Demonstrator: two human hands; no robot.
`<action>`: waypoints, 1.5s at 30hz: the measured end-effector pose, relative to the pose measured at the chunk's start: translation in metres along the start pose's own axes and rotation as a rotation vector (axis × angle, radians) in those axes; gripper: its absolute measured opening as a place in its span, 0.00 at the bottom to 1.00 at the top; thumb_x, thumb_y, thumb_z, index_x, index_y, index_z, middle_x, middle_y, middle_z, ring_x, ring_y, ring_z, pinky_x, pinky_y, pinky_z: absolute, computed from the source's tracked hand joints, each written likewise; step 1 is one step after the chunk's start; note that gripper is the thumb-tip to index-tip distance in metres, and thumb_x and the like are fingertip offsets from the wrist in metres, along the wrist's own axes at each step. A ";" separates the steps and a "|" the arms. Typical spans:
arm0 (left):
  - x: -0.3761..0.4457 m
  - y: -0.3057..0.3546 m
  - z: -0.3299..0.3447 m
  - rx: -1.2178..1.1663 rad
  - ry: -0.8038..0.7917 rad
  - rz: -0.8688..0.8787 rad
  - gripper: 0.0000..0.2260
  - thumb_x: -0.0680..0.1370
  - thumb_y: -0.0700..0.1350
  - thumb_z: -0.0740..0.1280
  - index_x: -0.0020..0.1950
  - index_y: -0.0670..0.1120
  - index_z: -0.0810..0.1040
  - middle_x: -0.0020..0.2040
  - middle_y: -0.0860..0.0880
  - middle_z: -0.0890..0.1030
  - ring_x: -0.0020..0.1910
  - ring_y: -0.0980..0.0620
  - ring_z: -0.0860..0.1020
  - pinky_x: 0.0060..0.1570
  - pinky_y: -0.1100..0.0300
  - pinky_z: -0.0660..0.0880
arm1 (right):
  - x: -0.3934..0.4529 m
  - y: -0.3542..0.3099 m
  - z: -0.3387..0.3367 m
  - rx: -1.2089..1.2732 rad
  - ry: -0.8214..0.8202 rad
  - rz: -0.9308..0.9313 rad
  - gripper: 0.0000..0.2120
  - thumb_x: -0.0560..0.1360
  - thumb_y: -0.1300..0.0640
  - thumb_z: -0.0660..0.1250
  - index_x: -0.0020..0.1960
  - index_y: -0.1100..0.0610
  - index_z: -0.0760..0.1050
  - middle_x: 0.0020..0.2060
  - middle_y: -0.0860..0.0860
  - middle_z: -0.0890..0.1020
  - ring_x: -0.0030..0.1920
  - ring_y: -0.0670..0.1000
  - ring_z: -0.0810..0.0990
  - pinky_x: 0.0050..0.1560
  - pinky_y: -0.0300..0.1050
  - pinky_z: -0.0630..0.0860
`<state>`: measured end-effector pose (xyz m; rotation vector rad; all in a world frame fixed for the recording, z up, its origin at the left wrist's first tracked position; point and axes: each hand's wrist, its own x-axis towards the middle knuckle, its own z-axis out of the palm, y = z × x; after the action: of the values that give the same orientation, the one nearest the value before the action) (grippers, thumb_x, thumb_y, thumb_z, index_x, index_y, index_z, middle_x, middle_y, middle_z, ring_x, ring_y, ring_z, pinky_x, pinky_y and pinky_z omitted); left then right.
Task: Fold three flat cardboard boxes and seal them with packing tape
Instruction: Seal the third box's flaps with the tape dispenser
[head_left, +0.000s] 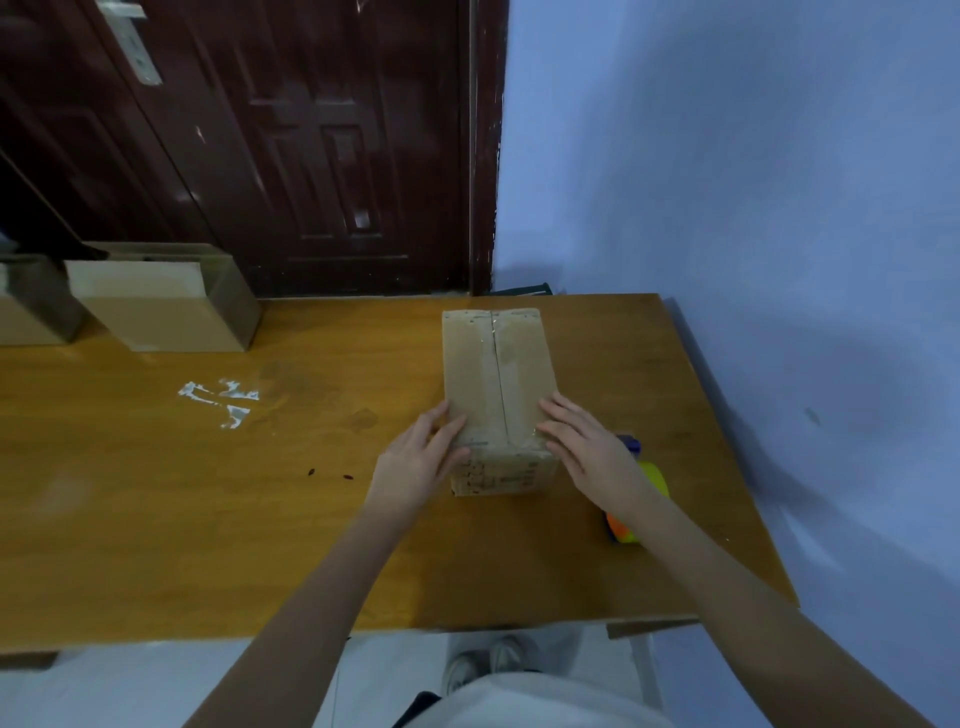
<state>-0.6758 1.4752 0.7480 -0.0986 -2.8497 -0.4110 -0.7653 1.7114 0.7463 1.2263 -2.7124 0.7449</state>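
Observation:
A folded brown cardboard box (496, 374) stands on the wooden table (260, 493), its top flaps closed with clear tape along the centre seam. My left hand (421, 460) presses straight fingers against the box's near left corner. My right hand (587, 452) lies flat on the near right corner, fingers straight. A yellow, orange and blue tape dispenser (631, 499) lies on the table just right of the box, partly hidden by my right wrist.
Two more folded cardboard boxes (166, 301) stand at the table's far left edge. Scraps of clear tape (223, 397) stick to the tabletop left of centre. A dark door is behind the table, a blue wall to the right. My shoes show below the front edge.

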 end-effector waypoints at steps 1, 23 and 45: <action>0.000 0.001 0.003 0.040 -0.001 0.005 0.17 0.76 0.49 0.66 0.58 0.39 0.80 0.60 0.37 0.78 0.45 0.41 0.82 0.36 0.51 0.81 | -0.002 -0.001 0.004 -0.045 0.001 -0.004 0.13 0.77 0.66 0.64 0.60 0.64 0.76 0.68 0.58 0.72 0.73 0.55 0.63 0.68 0.54 0.68; -0.002 -0.006 0.017 -0.382 -0.061 -0.095 0.23 0.79 0.47 0.62 0.74 0.46 0.64 0.74 0.53 0.57 0.64 0.51 0.72 0.56 0.56 0.76 | 0.003 0.003 -0.007 0.458 -0.054 0.232 0.18 0.74 0.66 0.69 0.61 0.54 0.76 0.68 0.43 0.69 0.73 0.43 0.59 0.72 0.41 0.60; -0.009 -0.008 0.024 -0.443 0.004 -0.099 0.26 0.79 0.42 0.65 0.73 0.58 0.61 0.75 0.60 0.54 0.66 0.68 0.59 0.52 0.58 0.79 | -0.003 -0.007 -0.003 0.426 -0.009 0.232 0.17 0.76 0.66 0.66 0.64 0.57 0.75 0.69 0.46 0.69 0.74 0.43 0.58 0.73 0.41 0.59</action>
<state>-0.6736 1.4745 0.7215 -0.0390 -2.7150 -1.0551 -0.7588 1.7106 0.7513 0.9771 -2.8248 1.4061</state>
